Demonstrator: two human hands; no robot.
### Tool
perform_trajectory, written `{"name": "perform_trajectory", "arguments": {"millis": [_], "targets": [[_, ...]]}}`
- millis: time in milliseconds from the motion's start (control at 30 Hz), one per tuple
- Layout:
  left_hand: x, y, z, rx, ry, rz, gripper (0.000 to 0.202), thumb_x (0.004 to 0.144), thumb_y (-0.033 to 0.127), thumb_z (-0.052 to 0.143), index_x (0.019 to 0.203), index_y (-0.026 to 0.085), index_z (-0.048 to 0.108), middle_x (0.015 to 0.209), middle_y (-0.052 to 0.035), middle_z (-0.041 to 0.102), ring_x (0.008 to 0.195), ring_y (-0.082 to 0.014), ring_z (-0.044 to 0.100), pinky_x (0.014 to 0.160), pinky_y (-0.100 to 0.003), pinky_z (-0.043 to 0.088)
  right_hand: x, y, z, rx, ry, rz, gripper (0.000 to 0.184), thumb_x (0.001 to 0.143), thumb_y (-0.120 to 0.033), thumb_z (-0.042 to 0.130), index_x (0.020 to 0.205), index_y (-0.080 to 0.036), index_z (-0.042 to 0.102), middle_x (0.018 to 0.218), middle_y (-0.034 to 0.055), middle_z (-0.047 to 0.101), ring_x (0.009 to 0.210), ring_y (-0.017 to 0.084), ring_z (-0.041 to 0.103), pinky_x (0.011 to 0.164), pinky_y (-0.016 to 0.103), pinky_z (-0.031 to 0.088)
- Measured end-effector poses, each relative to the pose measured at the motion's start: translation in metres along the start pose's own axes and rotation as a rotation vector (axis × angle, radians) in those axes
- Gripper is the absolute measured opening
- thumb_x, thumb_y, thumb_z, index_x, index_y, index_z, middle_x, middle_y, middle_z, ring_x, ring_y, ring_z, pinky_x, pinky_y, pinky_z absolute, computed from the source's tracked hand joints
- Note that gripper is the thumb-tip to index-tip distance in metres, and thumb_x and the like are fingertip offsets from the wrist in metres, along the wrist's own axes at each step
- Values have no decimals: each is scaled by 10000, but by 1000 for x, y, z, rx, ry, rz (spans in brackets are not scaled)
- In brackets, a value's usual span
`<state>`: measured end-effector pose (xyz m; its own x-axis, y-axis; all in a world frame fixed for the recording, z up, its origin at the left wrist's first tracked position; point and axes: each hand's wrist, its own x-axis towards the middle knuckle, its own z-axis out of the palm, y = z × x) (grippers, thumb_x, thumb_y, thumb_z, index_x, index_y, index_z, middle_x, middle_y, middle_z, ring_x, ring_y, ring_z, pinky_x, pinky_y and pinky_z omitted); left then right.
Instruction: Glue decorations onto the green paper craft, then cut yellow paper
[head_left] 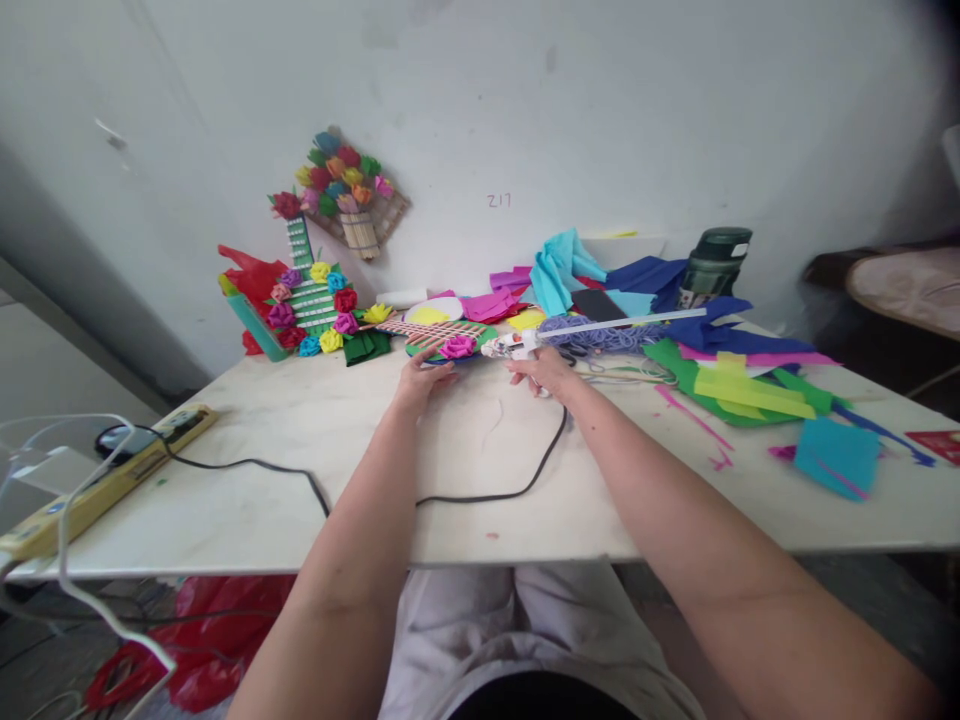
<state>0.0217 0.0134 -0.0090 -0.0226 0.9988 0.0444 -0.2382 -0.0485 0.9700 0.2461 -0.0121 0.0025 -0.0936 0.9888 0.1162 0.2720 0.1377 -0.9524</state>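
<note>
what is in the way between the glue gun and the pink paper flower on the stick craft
Nothing visible. The glue gun in the right hand points its tip at the pink paper flower across a bare gap. The left hand rests at the near edge of the stick craft, left of that gap.

Matt tabletop point(315, 470); crinkled paper flowers point(457, 346)

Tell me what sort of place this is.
Probably a home craft corner: a white table against a bare wall, heaps of coloured paper, finished paper-flower pieces, and a glue gun in the right hand.
</note>
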Motion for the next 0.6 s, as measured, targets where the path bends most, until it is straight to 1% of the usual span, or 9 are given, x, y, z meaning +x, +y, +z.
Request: {"name": "perform_trajectory", "arguments": {"millis": [133,300,467,533,600], "targets": [[4,-2,4,0,-34,26,586,556,125,777,1085,131,524,694,-18,657,639,-181,666,698,-337,547,0,-1,0,-10,11,18,132,743,-243,608,776,-121,570,530,-8,620,261,36,365,290,167,318],[8,-4,5,-30,-12,73,475,523,147,790,935,118,557,665,-25,659,653,-172,665,723,-325,534,0,-1,1,-21,40,-8,140,735,-257,610,769,-125,581,549,-1,635,267,36,362,293,168,320],[6,1,6,-19,-35,169,461,498,235,806,886,141,574,673,-25,668,683,-185,668,731,-338,523,0,-1,3,-106,106,-102,199,711,-308,620,654,-121,587,607,44,652,305,43,398,323,180,358],[5,4,7,-12,-44,189,473,485,270,813,878,149,578,680,-24,673,687,-188,667,734,-348,520,0,1,4,-164,143,-161,211,693,-331,629,680,-123,600,635,44,647,331,55,424,336,186,373],[5,5,7,-3,-45,200,470,481,303,814,865,158,586,686,-27,676,693,-194,667,735,-360,517,2,3,4,-232,179,-209,230,676,-343,635,770,-134,614,669,32,642,373,76,462,363,196,399]]}}
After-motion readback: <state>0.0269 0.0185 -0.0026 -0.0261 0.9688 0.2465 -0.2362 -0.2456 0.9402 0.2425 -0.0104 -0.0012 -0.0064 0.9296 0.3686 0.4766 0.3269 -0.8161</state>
